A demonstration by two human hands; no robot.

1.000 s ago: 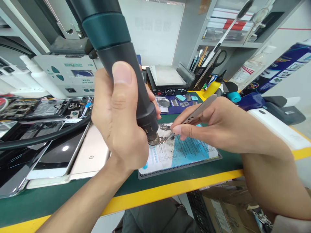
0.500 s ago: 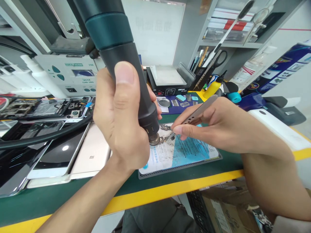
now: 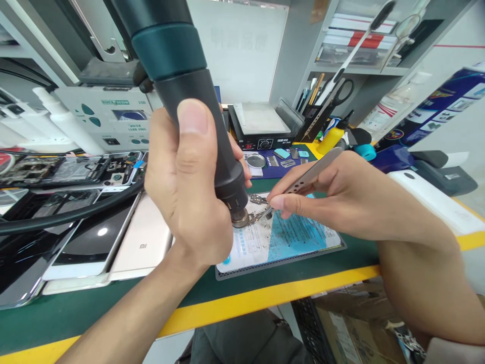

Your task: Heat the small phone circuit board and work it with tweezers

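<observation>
My left hand (image 3: pixel 189 182) is wrapped round the black and dark green handle of a hot air gun (image 3: pixel 185 76), its metal nozzle pointing down. Right under the nozzle is a small circuit board (image 3: pixel 253 218), partly hidden by it. Between the thumb and fingers of my right hand (image 3: pixel 326 194) is a pair of metal tweezers (image 3: pixel 312 174), slanting down to the left with the tips at the board. Another small metal part (image 3: pixel 258 199) lies just behind. Everything here rests on a scorched blue and white sheet (image 3: pixel 299 232).
Phones and phone shells (image 3: pixel 140 232) fill the left of the green mat, with the black hose (image 3: pixel 76 217) crossing them. A grey soldering station (image 3: pixel 109 119) stands behind. Further back are a small heating plate (image 3: pixel 261 121), a pen holder (image 3: pixel 312 114) and a yellow bottle (image 3: pixel 333 136).
Almost everything stays in place. The hot air gun and my left hand have shifted very slightly; the tweezers remain at the board.
</observation>
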